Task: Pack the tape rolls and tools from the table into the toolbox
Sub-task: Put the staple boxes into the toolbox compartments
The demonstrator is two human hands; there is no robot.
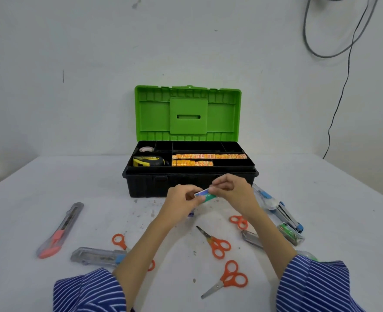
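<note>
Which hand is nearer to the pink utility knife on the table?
Left. The left hand is in front of the toolbox, to the right of the pink utility knife. The right hand is farther right still.

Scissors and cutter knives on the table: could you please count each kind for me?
Scissors: 5, some partly hidden
Cutter knives: 3, one mostly hidden
Total: 8
</note>
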